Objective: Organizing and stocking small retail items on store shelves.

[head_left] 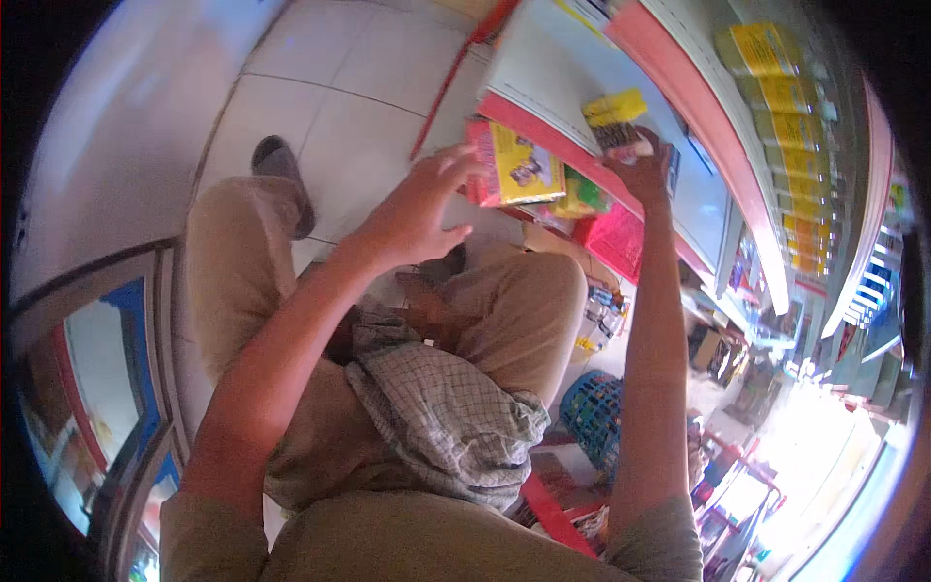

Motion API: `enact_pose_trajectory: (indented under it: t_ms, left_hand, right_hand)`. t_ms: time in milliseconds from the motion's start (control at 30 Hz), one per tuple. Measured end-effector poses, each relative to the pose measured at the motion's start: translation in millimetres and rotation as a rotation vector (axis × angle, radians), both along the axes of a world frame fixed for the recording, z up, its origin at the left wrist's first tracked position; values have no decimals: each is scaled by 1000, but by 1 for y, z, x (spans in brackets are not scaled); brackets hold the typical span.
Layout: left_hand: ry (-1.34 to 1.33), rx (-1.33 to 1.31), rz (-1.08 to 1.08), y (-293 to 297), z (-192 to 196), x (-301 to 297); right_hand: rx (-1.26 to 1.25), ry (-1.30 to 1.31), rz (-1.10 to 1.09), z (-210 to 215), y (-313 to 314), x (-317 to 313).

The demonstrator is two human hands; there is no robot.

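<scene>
My right hand (pixel 642 163) is raised to the white shelf (pixel 543 78) and grips a yellow packet with a dark lower part (pixel 613 118). Open and holding nothing, my left hand (pixel 419 211) hovers with fingers spread just left of a red and yellow box (pixel 516 167) standing at the shelf's red front edge. A green and yellow pack (pixel 580 197) lies right of that box. My khaki-clad legs and a checked cloth (pixel 441 412) on my lap fill the middle of the view.
Rows of yellow bottles (pixel 776 87) line an upper shelf at the right. A pink crate (pixel 614 241) sits below the shelf edge, a blue basket (pixel 593 412) farther down by my right arm. White floor tiles (pixel 330 107) spread at upper left; a glass-fronted counter (pixel 97 388) stands at left.
</scene>
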State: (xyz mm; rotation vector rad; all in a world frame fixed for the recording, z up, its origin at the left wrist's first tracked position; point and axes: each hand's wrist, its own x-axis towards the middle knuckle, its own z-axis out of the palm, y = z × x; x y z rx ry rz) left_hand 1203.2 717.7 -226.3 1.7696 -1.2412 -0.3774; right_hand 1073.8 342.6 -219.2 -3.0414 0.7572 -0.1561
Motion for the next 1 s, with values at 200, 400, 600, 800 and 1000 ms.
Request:
enact_pose_trajectory:
  t_ms: [200, 400, 600, 800, 1000]
  left_hand:
    - [244, 149, -189, -14, -2, -8]
    - [228, 351, -317, -15, -26, -36]
    - [174, 516, -365, -3, -45, -51]
    - [165, 596, -344, -4, -54, -61]
    - [165, 644, -353, -4, -58, -64]
  right_hand:
    - [-80, -216, 15, 3, 23, -60]
    - [257, -125, -471, -29, 37, -202]
    - [366, -132, -615, -153, 98, -335]
    - [297, -281, -731, -166, 101, -335]
    - [157, -110, -694, -177, 66, -290]
